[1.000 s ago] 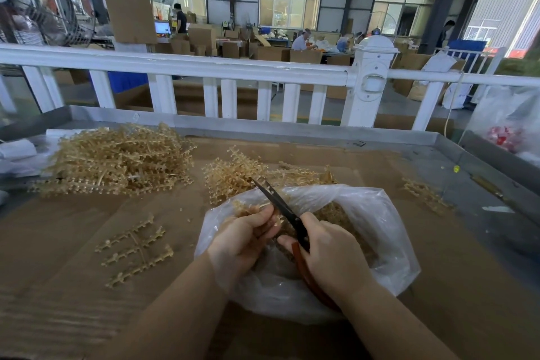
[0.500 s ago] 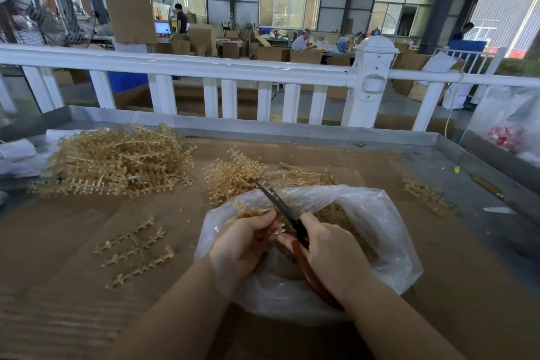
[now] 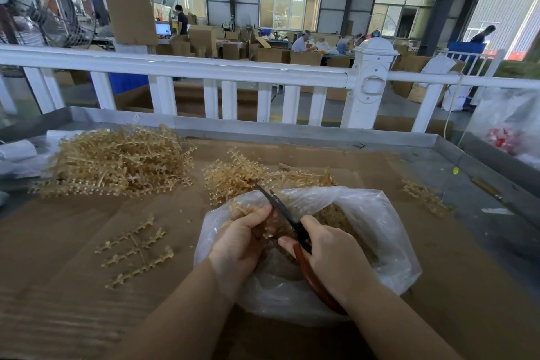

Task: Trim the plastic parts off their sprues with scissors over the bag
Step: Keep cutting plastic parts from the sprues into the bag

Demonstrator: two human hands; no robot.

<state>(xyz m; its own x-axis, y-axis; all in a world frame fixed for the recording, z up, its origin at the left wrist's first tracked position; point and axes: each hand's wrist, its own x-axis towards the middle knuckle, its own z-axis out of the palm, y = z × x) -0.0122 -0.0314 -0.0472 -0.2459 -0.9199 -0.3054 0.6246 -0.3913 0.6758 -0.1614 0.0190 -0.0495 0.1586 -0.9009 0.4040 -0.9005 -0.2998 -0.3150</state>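
Gripping the scissors (image 3: 280, 207), the right hand (image 3: 336, 254) angles the blades up-left toward the sprue (image 3: 267, 226) pinched in the left hand (image 3: 242, 240). Both meet over the open bag (image 3: 365, 213).

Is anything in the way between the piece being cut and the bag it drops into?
Nothing visible. The left hand holds the sprue right over the open plastic bag, and the right hand works the scissors there, so cut bits should fall straight in.
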